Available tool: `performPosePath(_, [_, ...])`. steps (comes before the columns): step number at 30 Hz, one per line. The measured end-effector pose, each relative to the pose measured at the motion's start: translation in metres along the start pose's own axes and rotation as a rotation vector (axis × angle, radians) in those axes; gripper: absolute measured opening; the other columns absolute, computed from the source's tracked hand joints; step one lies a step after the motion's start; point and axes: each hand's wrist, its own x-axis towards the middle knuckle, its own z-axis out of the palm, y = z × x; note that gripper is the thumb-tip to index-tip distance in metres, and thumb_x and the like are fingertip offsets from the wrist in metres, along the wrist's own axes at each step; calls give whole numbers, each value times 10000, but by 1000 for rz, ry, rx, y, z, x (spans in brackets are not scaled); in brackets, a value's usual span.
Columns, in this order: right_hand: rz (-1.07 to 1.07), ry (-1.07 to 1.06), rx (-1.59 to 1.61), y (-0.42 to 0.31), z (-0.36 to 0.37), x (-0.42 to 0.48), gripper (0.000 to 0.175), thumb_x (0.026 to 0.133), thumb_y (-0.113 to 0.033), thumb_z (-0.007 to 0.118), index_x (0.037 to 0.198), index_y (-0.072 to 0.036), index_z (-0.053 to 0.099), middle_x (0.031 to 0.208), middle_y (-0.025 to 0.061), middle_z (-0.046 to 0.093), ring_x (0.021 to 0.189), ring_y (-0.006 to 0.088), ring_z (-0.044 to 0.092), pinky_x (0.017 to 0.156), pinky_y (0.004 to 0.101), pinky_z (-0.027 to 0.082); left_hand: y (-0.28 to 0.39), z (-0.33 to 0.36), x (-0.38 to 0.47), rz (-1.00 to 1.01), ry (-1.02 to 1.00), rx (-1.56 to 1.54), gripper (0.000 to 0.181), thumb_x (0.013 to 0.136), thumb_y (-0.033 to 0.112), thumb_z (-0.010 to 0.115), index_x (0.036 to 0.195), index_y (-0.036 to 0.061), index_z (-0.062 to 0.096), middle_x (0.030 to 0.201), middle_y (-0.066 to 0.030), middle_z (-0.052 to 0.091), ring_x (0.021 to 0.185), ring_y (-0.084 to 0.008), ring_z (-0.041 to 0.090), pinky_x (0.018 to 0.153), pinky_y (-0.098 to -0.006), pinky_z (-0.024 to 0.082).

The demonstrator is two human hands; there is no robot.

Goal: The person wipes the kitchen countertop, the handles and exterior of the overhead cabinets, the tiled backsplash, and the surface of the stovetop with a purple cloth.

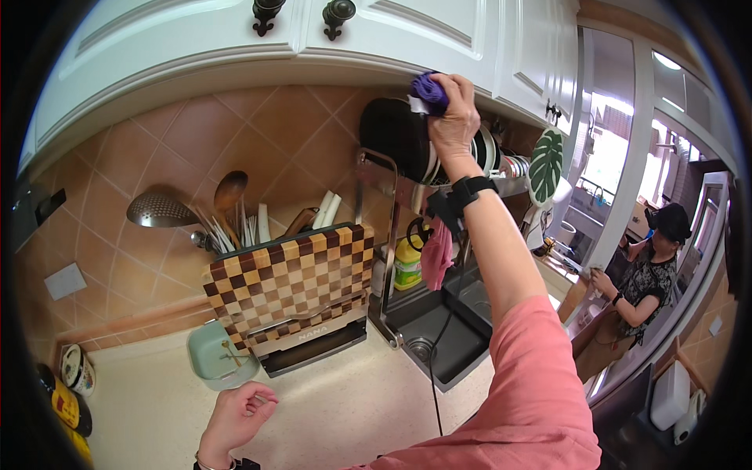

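Note:
My right hand is raised high and grips a bunched purple cloth against the lower edge of the white upper cabinet. Just below it stands a dish rack with plates and a round black pan or lid. Low over the countertop is my left hand, its fingers loosely curled and nothing seen in it. Near that hand sit a pale green plastic container and a checkered wooden cutting board, upright in a holder.
A dark sink lies under the rack, beside a yellow detergent bottle and a pink cloth. A skimmer and a wooden ladle stick up behind the board. Bottles stand far left. Another person stands at right.

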Motion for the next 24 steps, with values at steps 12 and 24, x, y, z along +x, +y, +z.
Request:
performPosePath(12, [181,-114,-106,0,19,-16,393,702,-24,658,1075,-143,620,1072,76,594,967,339,610,825,395,509,-18,-24,-39,-77,92,50,136,833,-2,637,960,-42,609,845,-114,699,706,-155,687,640,-245,539])
performPosePath(24, [547,-207,-277,-23,-4,76,480,777,-233,721,1179,-41,543,1154,208,566,1034,401,591,885,476,470,-21,-19,-23,-8,65,53,152,844,97,688,950,1,639,807,-78,700,676,-148,667,646,-260,540])
